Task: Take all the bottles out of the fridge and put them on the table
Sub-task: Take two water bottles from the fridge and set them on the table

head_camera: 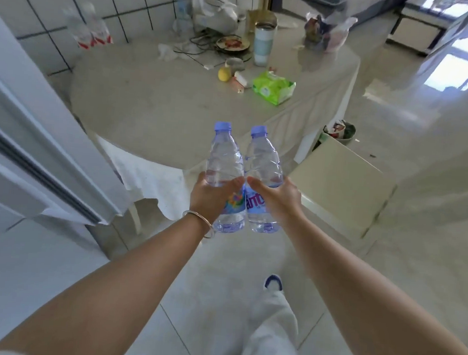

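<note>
We carry 2 clear water bottles with blue caps, held upright side by side and touching, in the air just short of the near edge of the table. Our left hand wraps its fingers round the middle of the left bottle, thumb across the front. Our right hand grips the right bottle the same way. Toward the far edge of the tabletop lie a green tissue pack, a lemon and a tumbler.
</note>
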Available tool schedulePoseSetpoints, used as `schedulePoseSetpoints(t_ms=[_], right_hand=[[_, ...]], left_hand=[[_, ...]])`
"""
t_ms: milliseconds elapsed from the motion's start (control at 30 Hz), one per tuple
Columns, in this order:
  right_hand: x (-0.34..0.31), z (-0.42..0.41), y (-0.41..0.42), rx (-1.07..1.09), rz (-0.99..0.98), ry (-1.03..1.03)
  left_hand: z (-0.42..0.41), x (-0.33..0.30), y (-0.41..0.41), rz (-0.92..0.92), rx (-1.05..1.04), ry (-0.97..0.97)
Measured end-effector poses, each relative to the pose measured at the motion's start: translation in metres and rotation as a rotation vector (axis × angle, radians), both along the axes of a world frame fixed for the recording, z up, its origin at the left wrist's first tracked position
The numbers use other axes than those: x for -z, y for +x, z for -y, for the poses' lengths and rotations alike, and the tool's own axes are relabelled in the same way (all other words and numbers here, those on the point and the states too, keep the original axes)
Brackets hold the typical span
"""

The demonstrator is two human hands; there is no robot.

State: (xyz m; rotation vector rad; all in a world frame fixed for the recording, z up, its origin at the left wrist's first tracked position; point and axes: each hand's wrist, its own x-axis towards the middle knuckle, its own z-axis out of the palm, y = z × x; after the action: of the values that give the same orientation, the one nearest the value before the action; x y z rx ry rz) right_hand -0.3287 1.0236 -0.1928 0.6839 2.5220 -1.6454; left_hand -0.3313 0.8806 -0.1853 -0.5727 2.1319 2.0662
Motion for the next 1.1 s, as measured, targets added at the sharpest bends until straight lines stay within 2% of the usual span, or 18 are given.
schedulePoseSetpoints(t_ms=[300,500,700,1100], right_hand=[[-0.016,-0.005,-0.212,-0.276,-0.035,-0.005],[-0.027,0.018,-0.318,-0.434,-0.013,0.026],[-0.021,0.073,-0.413,-0.544,-0.010,-0.025],[-0.014,0.199,-0.596,-0.627,0.055,-0.071]], left_hand=[[-0.018,-0.025,-0.170,0.021,-0.319,-0.115],[-0.002,-0.036,-0.258,0.057,-0.454,-0.188],[0.048,-0.018,-0.347,0.065,-0.567,-0.217],[0.179,0.002,-0.528,0.095,-0.587,-0.222]])
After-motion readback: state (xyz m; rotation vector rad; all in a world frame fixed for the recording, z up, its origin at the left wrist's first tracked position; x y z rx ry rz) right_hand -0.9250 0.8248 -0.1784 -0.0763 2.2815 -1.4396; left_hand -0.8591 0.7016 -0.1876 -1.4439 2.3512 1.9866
